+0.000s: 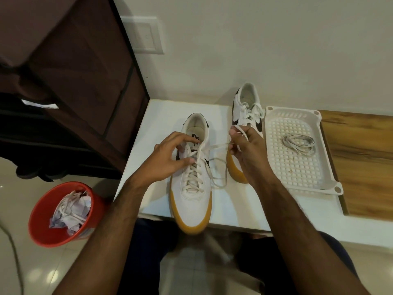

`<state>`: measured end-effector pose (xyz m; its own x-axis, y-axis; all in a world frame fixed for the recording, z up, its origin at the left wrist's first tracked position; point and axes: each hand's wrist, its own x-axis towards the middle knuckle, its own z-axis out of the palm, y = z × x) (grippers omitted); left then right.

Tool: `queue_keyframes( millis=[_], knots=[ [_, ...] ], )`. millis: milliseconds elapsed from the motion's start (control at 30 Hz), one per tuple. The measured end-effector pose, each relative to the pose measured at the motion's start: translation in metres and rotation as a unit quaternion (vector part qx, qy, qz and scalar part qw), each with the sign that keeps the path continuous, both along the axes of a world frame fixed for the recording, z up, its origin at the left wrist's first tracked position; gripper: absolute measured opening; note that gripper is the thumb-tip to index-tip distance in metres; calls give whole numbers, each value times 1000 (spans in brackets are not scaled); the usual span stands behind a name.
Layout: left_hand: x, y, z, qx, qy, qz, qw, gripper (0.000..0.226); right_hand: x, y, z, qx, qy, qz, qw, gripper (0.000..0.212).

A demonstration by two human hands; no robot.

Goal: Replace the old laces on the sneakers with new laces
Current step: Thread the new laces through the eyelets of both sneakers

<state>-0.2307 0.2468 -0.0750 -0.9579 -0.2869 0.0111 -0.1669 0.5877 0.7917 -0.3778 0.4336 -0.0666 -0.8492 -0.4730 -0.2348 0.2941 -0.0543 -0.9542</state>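
— Where are our hands?
— Our left hand [168, 155] curls on the near sneaker [192, 179], fingers pinching its laces at the tongue. Our right hand [244, 145] grips a lace end [217, 145] pulled taut rightward.
— And the rest?
— Both sneakers sit on the white counter [157, 118]; a coiled lace [298, 144] lies in the tray [297, 179], right of our hands.

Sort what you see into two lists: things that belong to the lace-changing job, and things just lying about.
Job: near sneaker, its lace, far sneaker, coiled lace in the white tray, left hand, right hand.

Lying about: red bin, dark cabinet, wooden board.
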Motion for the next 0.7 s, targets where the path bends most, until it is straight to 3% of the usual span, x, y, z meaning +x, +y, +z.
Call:
queue_keyframes(
  millis=[100,167,267,400,467,567,633,700],
  knots=[
    [1,1,7,-59,52,10,997,34,-1,2,3,-57,-42,-14,997,33],
    [1,6,13,-162,69,-6,984,30,-4,4,4,-69,-28,-18,997,42],
    [-1,22,14,-330,31,-73,941,31,-8,8,2,34,99,5,994,52],
    [-10,38,7,-402,14,-82,912,27,-12,12,-2,149,226,42,962,50],
    [-14,41,5,-403,17,-71,912,21,-15,15,-6,224,307,41,924,56],
    [-13,42,2,-355,22,-80,931,12,-17,22,-7,322,380,31,867,80],
    [-12,39,2,-302,26,-88,949,10,-14,26,-2,417,426,13,803,92],
    [-12,37,2,-244,30,-82,966,9,-8,28,3,495,459,-14,737,89]
  ],
)
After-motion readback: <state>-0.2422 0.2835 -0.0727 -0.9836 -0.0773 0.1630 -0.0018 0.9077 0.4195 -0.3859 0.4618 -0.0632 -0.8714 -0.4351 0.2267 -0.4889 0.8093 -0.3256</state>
